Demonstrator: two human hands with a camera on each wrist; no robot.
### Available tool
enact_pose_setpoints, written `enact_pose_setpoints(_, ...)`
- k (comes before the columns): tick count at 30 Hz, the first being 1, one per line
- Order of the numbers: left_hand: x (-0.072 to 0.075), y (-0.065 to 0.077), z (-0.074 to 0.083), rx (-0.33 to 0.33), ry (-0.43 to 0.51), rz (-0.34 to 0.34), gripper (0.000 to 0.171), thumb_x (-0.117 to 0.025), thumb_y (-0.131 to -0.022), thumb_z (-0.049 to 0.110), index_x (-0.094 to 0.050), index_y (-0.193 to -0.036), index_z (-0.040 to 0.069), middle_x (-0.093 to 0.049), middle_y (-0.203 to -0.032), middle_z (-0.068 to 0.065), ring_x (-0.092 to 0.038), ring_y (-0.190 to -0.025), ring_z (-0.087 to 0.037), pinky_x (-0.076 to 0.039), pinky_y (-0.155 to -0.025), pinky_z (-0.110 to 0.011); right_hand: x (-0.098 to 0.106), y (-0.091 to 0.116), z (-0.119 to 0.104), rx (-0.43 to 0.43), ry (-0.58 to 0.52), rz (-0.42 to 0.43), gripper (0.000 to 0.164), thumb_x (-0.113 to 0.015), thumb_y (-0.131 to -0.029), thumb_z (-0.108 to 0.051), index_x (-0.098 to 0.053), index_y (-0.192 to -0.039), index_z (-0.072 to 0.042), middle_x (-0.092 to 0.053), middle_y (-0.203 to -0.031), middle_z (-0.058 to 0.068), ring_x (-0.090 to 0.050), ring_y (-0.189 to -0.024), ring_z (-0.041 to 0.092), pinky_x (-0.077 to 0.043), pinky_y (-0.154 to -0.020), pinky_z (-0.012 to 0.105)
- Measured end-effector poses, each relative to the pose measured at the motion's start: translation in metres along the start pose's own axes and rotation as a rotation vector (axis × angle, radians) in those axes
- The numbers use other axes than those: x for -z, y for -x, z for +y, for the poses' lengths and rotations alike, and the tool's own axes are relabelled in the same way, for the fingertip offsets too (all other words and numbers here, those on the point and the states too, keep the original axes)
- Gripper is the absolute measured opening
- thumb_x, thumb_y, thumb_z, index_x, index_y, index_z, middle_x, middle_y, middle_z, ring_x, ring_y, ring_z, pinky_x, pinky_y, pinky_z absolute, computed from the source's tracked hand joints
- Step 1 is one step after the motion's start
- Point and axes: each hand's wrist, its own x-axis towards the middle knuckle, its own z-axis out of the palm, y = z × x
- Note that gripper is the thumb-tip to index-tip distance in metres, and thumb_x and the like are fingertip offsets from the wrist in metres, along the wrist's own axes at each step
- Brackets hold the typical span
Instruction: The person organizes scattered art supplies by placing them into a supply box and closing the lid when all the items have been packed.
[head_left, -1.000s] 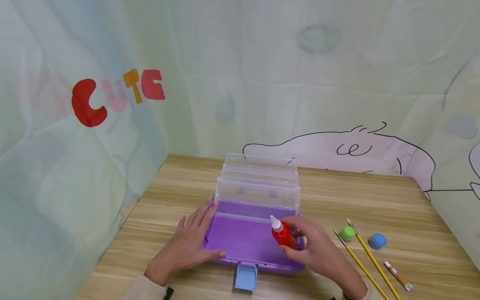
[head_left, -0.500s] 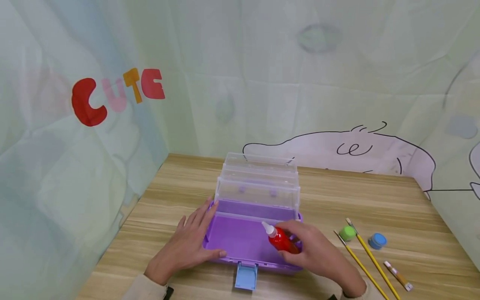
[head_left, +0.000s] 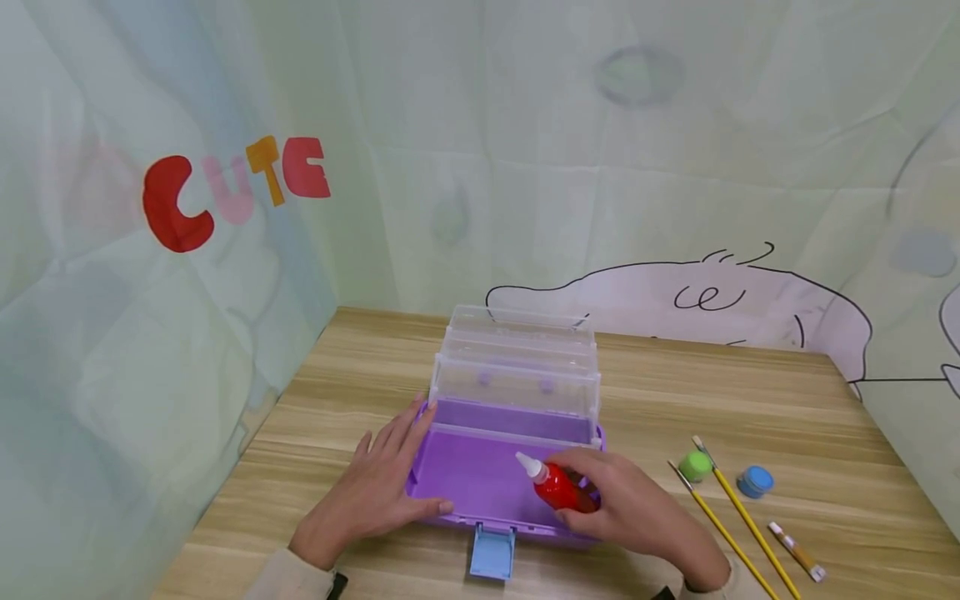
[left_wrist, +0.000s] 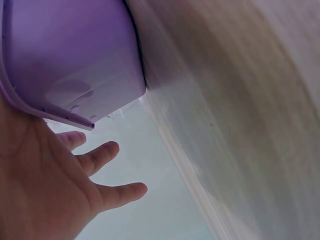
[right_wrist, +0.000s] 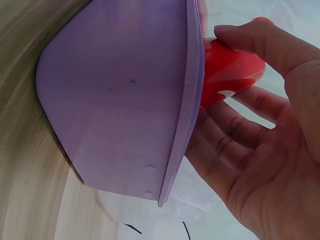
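A purple plastic box stands on the table with its clear tiered trays raised at the back and its blue latch hanging down in front. My left hand rests on the box's left rim, fingers straight and spread; the left wrist view shows them outside the purple wall. Over the right part of the box my right hand grips a red squeeze bottle with a white nozzle tip, tilted to the left. In the right wrist view the bottle is partly hidden behind the rim.
To the right lie two yellow paintbrushes, a green-lidded jar, a blue-lidded jar and a small brown-and-white tube-like item. A printed cloth stands behind the wooden table.
My right hand has tipped the red bottle over from nearly upright to leaning left, and lowered it a little with the nozzle further left. The left hand has stayed still.
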Motion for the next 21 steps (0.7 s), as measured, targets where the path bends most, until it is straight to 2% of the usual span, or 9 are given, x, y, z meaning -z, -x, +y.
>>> enact_pose_setpoints(6, 0.002, 0.001, 0.001, -0.002, 0.008, 0.001, 0.119, -0.064, -0.067, 0.077, -0.004, -0.156, 0.025, -0.012, -0.162, -0.006, -0.029, -0.14, -0.036, -0.025, -0.1, -0.074, 0.0, -0.003, 0.003, 0.049, 0.039, -0.023, 0.049, -0.072, -0.084, -0.034, -0.055, -0.13, -0.027, -0.062, -0.112, -0.012, -0.057, -0.092, 0.003, -0.054, -0.077, 0.023)
enact_pose_setpoints(12, 0.002, 0.002, 0.002, -0.007, 0.006, 0.009, 0.118, -0.064, -0.068, 0.076, -0.006, -0.156, 0.024, -0.012, -0.162, -0.005, -0.03, -0.14, -0.038, -0.026, -0.1, -0.074, 0.0, -0.009, 0.002, 0.031, 0.073, -0.122, 0.053, -0.07, -0.086, -0.036, -0.054, -0.135, -0.024, -0.063, -0.116, -0.009, -0.057, -0.096, 0.006, -0.054, -0.078, 0.024)
enact_pose_setpoints(17, 0.002, 0.001, 0.002, 0.002, 0.012, -0.004, 0.118, -0.064, -0.068, 0.077, -0.003, -0.156, 0.026, -0.007, -0.162, -0.001, -0.03, -0.14, -0.036, -0.025, -0.101, -0.074, -0.001, -0.012, 0.003, 0.009, 0.047, -0.17, 0.055, -0.07, -0.086, -0.036, -0.053, -0.136, -0.021, -0.063, -0.115, -0.009, -0.056, -0.094, 0.005, -0.053, -0.078, 0.023)
enact_pose_setpoints(21, 0.003, 0.001, 0.003, 0.007, 0.018, -0.011, 0.119, -0.064, -0.067, 0.077, -0.002, -0.156, 0.028, -0.004, -0.162, 0.002, -0.03, -0.14, -0.036, -0.024, -0.102, -0.074, -0.002, -0.013, 0.003, 0.021, 0.011, -0.156, 0.048, -0.071, -0.085, -0.032, -0.055, -0.128, -0.019, -0.062, -0.104, -0.011, -0.056, -0.087, 0.004, -0.052, -0.073, 0.02)
